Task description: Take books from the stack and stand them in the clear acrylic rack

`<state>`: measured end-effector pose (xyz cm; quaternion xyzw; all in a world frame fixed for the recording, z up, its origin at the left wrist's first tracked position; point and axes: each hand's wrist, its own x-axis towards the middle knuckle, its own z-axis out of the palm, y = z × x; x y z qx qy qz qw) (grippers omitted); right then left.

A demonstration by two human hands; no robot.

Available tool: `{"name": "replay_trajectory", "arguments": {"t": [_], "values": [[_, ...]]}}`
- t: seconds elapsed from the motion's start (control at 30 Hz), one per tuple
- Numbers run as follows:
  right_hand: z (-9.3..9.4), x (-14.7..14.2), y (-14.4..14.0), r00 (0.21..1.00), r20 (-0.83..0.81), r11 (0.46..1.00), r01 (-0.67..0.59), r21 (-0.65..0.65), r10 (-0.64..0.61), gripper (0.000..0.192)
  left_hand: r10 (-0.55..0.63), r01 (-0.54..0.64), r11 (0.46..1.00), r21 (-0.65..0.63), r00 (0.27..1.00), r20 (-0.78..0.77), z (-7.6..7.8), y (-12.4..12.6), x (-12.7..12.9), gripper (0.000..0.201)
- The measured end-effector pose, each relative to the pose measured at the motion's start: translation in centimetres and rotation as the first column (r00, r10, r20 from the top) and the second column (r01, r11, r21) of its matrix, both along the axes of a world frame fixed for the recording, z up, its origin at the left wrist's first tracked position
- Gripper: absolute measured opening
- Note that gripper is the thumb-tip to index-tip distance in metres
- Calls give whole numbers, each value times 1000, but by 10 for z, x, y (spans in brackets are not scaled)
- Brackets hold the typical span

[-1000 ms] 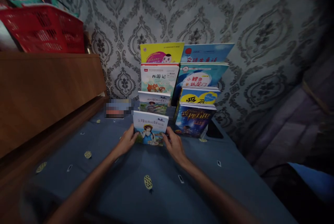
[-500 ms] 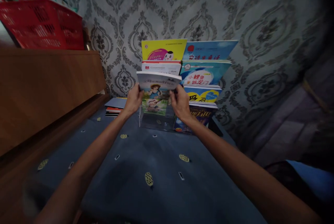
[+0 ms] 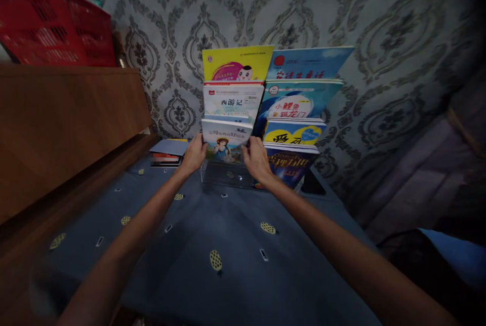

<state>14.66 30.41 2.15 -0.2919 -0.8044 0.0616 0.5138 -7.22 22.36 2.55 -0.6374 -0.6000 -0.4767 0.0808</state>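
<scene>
Head view. I have both hands on one picture book (image 3: 227, 143), cover w/ a girl in a hat, held upright in the left col. of a clear tiered rack (image 3: 228, 176). My left hand (image 3: 194, 154) grips the book's left edge, fingers curled round it, thumb on the cover; my right hand (image 3: 256, 160) grips the right edge the same way. Book sits at the third level of that col., its lower edge behind the see-through front lip of the rack; the front pocket below it shows bare plastic.

Behind it, same col.: a white-cover book (image 3: 232, 102) w/ red top strip, then a yellow book (image 3: 237, 63) at the very back. Right col., front to back: a dark-blue book (image 3: 290, 169) just beside my right hand, a yellow-and-blue book (image 3: 294, 132), a light-blue book w/ orange lettering (image 3: 296, 103), and a blue book w/ red disc (image 3: 309, 62). All lean toward a grey damask-pattern wall (image 3: 379, 27).

Rack stands on a blue cloth (image 3: 228, 265) w/ small yellowish motifs. Left of the rack, well apart from my left hand, lies a flat stack of books (image 3: 169, 151), a blue-grey one on top. Further left, a wooden board (image 3: 68, 123); on top of it a red plastic basket (image 3: 53, 27). A dark flat item (image 3: 313, 184) lies just right of the rack; can't tell what it is.
</scene>
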Motion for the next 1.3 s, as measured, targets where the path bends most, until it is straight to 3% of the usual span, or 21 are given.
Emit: {"name": "replay_trajectory", "arguments": {"t": [0.17, 0.33, 0.53, 0.67, 0.9, 1.3], "values": [[-11, -4, 1, 1000, -16, 999, 24, -30, -25, 45, 83, -84, 996, -43, 996, -16, -2, -3, 5, 18], [-14, -10, 8, 1000, 0, 999, 0, -52, 0, 33, 138, -142, 984, -106, 990, -41, -1, -1, 8, 11], [-10, -18, 15, 995, -38, 993, 90, -77, -93, 24, 165, -167, 983, -73, 986, -38, 4, 3, 10, 13], [-10, -24, 16, 983, -109, 986, 135, -94, -145, 26, 208, -209, 976, -62, 978, -25, 12, 8, 12, 12], [-14, -25, 16, 983, -131, 989, 120, -84, -130, 32, 276, -295, 942, -161, 953, -128, 25, 14, 10, 9], [-25, -32, 17, 983, -119, 986, 131, -102, -143, 37, 307, -347, 911, -225, 932, -192, 31, 9, 17, 17]]}}
